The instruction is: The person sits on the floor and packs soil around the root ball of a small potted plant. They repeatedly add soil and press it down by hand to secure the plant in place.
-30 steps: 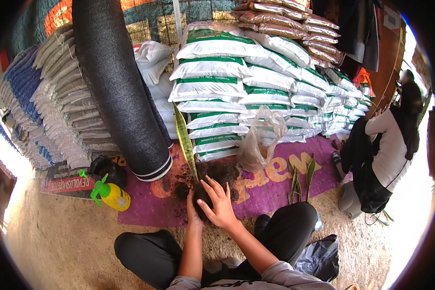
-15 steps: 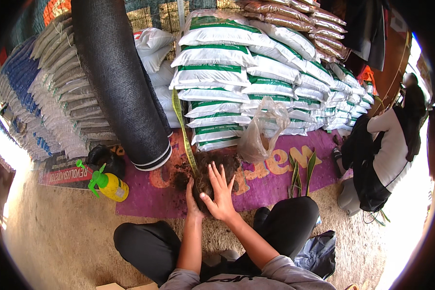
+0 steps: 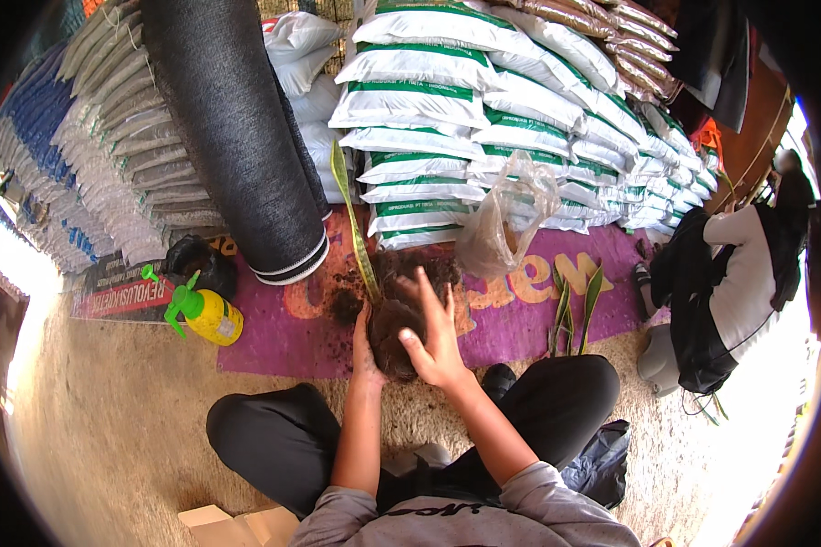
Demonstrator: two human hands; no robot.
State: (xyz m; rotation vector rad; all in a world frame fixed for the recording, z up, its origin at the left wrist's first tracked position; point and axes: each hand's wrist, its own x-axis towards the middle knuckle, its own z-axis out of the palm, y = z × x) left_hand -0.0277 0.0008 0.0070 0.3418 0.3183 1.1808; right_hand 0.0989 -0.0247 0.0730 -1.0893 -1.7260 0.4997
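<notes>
A round, dark ball of soil (image 3: 397,337) sits between my hands above the banner's near edge. From its upper left rises one long, yellow-edged snake plant leaf (image 3: 357,223), leaning slightly left. My left hand (image 3: 367,351) cups the ball's left side, its fingers partly hidden by the soil. Along the right side, my right hand (image 3: 436,337) has its fingers spread and its thumb at the ball; whether the palm touches is unclear. Loose dark soil (image 3: 429,266) lies on the banner just beyond the ball.
A purple banner (image 3: 265,351) covers the ground ahead. Behind it stand stacked white-and-green sacks (image 3: 420,141) and a black mesh roll (image 3: 233,128). A yellow spray bottle (image 3: 217,319) is at left. Right are a clear plastic bag (image 3: 506,228), more snake plant leaves (image 3: 591,305) and a crouching person (image 3: 739,264).
My right hand's fingers have lifted and spread away from the soil ball, showing more of its top. The view has shifted, and a cardboard piece shows more at the lower edge.
</notes>
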